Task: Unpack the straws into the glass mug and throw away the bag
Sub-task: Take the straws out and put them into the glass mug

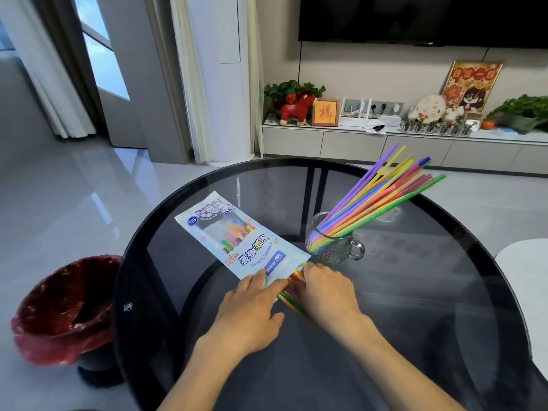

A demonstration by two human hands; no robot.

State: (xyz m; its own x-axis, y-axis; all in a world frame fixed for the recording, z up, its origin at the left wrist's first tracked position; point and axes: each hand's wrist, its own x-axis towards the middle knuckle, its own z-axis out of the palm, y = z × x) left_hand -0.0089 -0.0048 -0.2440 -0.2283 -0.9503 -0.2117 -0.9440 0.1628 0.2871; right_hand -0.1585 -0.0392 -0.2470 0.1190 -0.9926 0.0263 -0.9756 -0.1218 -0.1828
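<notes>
A white printed straw bag (pixel 237 238) lies flat on the round dark glass table (pixel 415 307), its open end toward me. My left hand (pixel 252 304) presses down on the bag's near end. My right hand (pixel 326 292) grips a bundle of coloured straws (pixel 292 293) sticking out of the bag's mouth. More straws show through the bag's clear window. A textured glass mug (pixel 332 244) stands just beyond my right hand, holding several coloured straws (pixel 382 194) that lean up to the right.
A bin lined with a red bag (pixel 62 307) stands on the floor left of the table. A white object (pixel 527 277) sits at the table's right edge. A low cabinet (pixel 385 143) with ornaments lines the far wall.
</notes>
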